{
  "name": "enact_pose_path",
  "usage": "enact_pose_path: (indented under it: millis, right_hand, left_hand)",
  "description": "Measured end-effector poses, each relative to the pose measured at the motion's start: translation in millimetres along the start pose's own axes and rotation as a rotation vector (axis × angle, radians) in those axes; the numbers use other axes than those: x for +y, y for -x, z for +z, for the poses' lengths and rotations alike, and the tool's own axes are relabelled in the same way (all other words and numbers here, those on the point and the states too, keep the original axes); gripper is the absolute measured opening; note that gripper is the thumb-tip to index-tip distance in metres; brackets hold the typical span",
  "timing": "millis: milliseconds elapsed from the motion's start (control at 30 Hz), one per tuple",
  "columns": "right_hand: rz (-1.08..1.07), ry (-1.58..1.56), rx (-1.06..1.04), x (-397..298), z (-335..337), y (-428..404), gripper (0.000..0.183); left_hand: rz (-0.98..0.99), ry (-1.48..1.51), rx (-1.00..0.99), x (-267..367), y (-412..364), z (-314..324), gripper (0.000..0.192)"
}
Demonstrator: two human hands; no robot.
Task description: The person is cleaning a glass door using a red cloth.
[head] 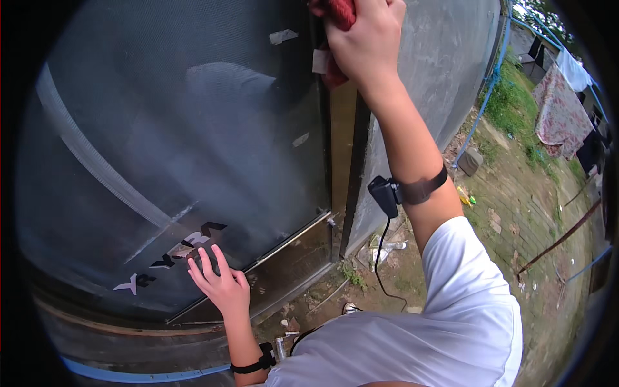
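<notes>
A dark window pane [242, 145] stands before me and faintly reflects a pale shape. At the top of the view, my right hand [370, 41] grips a bunched red cloth [341, 14] by the pane's right edge; part of the cloth hangs below the hand. My left hand [217, 278] holds nothing. Its fingers are spread at the lower pane, over or beside a row of black and white sticker letters [198, 237]. Whether the fingertips press on the surface, I cannot tell.
Tape scraps [283, 36] and a long pale strip [106, 169] cling to the pane. Right of it runs a grey wall [440, 72]. Litter [387, 244] lies on the ground. A blue pole [478, 121] and a hanging floral cloth [561, 111] are farther right. A black cable [379, 261] dangles from my right armband.
</notes>
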State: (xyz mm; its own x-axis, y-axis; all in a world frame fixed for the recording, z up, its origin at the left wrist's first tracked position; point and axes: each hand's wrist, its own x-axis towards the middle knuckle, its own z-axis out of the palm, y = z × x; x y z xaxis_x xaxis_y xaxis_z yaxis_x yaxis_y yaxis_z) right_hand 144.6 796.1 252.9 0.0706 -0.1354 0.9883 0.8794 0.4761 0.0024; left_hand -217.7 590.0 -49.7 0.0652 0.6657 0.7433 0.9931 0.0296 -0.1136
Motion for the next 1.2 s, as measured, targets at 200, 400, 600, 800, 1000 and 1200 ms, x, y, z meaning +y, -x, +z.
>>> enact_pose_path:
  millis: [200, 400, 600, 800, 1000, 1200]
  right_hand:
    - [0.2, -0.111, -0.279, -28, -81, 272, 0.072]
    - [0.335, -0.213, -0.322, -39, -92, 280, 0.072]
    - [0.143, -0.412, -0.159, 24, -15, 115, 0.06]
    - [0.109, -0.177, 0.002, 7, -30, 191, 0.061]
    - [0.318, -0.104, -0.336, -32, -101, 404, 0.081]
    - [0.389, -0.156, -0.475, -42, -119, 413, 0.076]
  left_hand:
    - [0.036, 0.095, 0.009, 10, -13, -1, 0.074]
    - [0.057, 0.066, -0.063, 2, -5, -9, 0.079]
    - [0.062, 0.073, -0.095, 5, -10, -6, 0.081]
    - [0.047, 0.043, -0.091, 8, -11, -6, 0.08]
    - [0.083, -0.003, -0.125, 1, -11, -6, 0.081]
    - [0.101, -0.008, -0.15, -7, -8, -9, 0.085]
